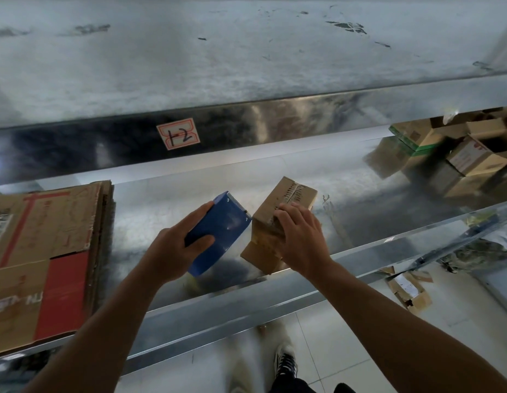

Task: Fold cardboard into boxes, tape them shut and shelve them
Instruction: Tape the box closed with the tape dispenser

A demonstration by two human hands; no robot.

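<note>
Two hands work at the front edge of a metal shelf [360,222]. The left hand [173,251] grips a blue tape dispenser [221,231], thumb on its near face and fingers wrapped round the far side, with the toothed cutter pointing away from the person and just beside the box. The right hand [300,234] lies over the near top of a small cardboard box [289,194], fingers bent across it and holding it; the thumb is hidden. The box sits tilted on the shelf close to the front edge, about midway along it, and a seam runs down its top face. That seam looks taped, though blur makes this uncertain.

Such a small box should be light and fairly stiff once closed, but its walls would dent under a hard squeeze. A hold across two opposite sides, clear of the seam, seems the best place to grip it. Smooth metal underneath probably lets it slide easily.

A stack of flat cardboard [48,251] lies at the shelf's left end, and finished boxes [473,154] crowd the far right end.
</note>
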